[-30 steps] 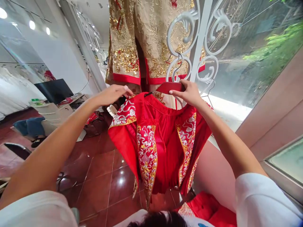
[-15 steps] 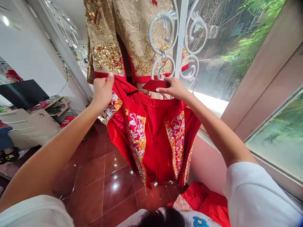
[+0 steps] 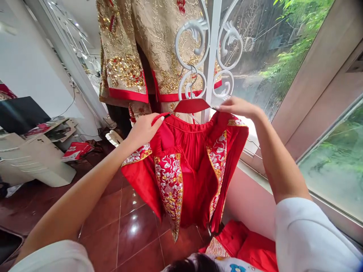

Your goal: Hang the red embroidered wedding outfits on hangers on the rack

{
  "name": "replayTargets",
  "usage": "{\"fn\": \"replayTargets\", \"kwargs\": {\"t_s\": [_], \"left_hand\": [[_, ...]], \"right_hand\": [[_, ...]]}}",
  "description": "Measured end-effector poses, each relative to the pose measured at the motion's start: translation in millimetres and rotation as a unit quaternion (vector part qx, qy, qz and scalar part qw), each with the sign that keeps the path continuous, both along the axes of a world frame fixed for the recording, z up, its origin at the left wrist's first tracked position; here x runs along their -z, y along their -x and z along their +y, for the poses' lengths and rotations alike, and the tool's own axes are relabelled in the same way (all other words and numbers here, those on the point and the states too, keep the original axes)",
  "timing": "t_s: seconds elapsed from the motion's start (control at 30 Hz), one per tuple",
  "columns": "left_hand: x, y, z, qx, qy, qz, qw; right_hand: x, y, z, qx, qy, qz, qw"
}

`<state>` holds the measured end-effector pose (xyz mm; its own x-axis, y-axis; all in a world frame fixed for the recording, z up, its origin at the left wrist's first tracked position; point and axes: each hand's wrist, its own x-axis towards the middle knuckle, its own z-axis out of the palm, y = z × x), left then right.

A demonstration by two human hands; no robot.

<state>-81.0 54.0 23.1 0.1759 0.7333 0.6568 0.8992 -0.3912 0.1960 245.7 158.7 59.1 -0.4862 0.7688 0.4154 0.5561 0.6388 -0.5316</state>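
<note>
A red skirt (image 3: 195,177) with silver-and-gold embroidered panels hangs from a clip hanger (image 3: 192,105) with a red centre piece. The hanger's metal hook loops over the white scrolled metalwork (image 3: 204,41). My left hand (image 3: 145,130) is closed on the skirt's waistband beside the hanger's left clip, thumb on top. At the other end, my right hand (image 3: 238,107) pinches the hanger's right clip at the waistband; its thumb is mostly hidden. Between the hands the gathered waistband sags in a curve.
Behind the hanger hangs a gold embroidered garment (image 3: 159,49) with red trim. Red cloth (image 3: 244,241) lies low at the right, below a window (image 3: 272,56). Cabinets (image 3: 31,158) and a dark monitor (image 3: 24,113) stand at the left, above a tiled floor (image 3: 136,226).
My right hand has moved from the hanger's red centre to its right end. My left hand has come down and inward to the left clip, with the waistband now spread along the hanger.
</note>
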Motion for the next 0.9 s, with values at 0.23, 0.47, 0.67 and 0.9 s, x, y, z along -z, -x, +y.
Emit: {"fn": "replayTargets", "kwargs": {"t_s": [0.23, 0.47, 0.67, 0.9], "left_hand": [[-3.3, 13.0, 18.2, 0.029, 0.011, -0.173, 0.984], [2.4, -9.6, 20.7, -0.016, -0.175, -0.341, 0.924], [10.6, -32.1, 20.0, -0.021, -0.076, -0.149, 0.986], [5.9, -17.9, 29.7, -0.021, 0.04, -0.073, 0.996]], "right_hand": [[38.3, -6.2, 10.4, -0.037, 0.071, 0.234, 0.969], [45.0, 3.7, 0.2, 0.041, -0.077, 0.48, 0.873], [55.5, -2.4, -36.2, 0.123, -0.283, 0.254, 0.917], [62.9, -9.8, -109.3, 0.09, -0.328, 0.023, 0.94]]}}
